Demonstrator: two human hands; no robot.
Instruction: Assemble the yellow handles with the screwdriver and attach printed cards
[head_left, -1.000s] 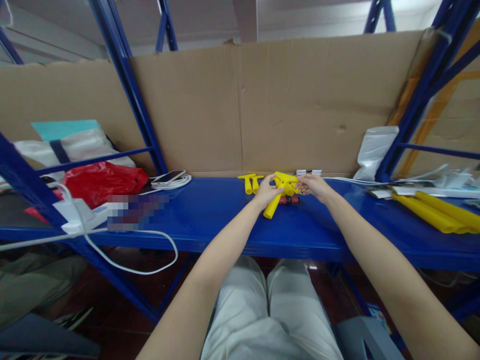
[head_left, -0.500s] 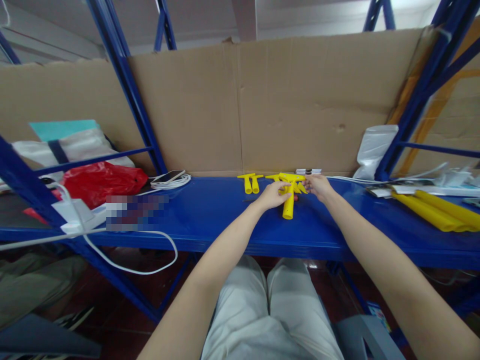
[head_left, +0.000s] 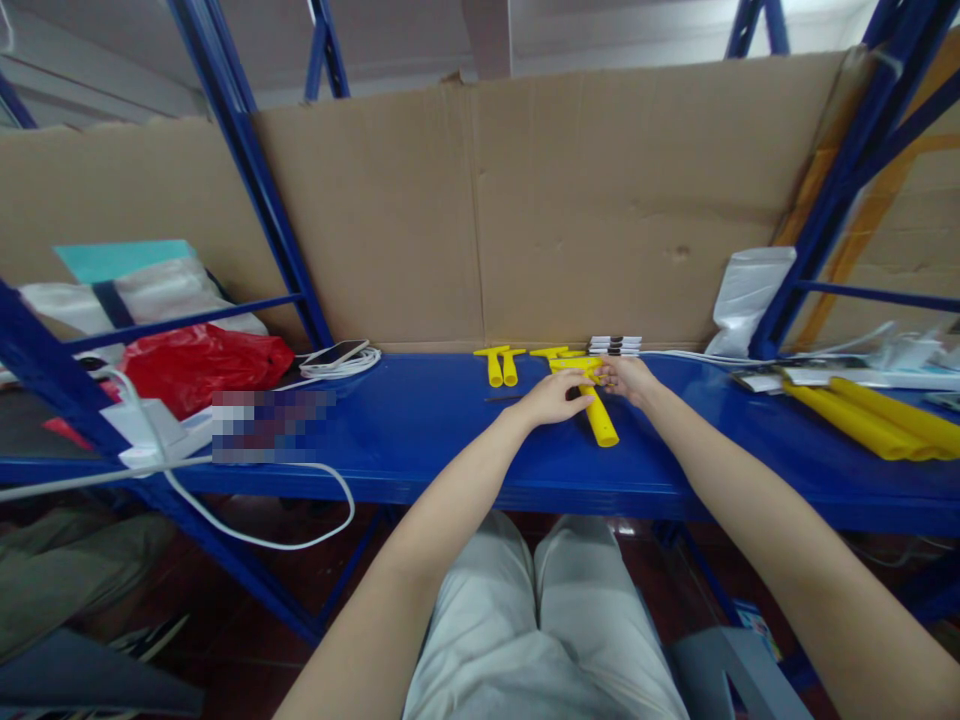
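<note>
A yellow T-shaped tool with a hollow round handle [head_left: 602, 425] is between my hands over the blue shelf. My left hand [head_left: 556, 398] is closed round its handle just below the crossbar. At the crossbar's right end, the bent fingers of my right hand [head_left: 628, 380] pinch the tool; their tips are partly hidden. Behind my hands lies another yellow T-shaped piece [head_left: 551, 352], partly covered. Farther left, two more yellow T-shaped tools [head_left: 495, 370] lie side by side near the cardboard.
The blue shelf [head_left: 420, 420] has a cardboard back wall [head_left: 585, 210]. White packs with black marks [head_left: 615, 345] stand behind my right hand. Yellow tubes [head_left: 870, 425] lie at right. A red bag [head_left: 206, 365], a white cable [head_left: 330, 470] and a phone [head_left: 337, 352] are at left.
The yellow tool's handle has swung its lower end to the right, so it now slants. My right hand has moved slightly left and down, showing more of the white packs.
</note>
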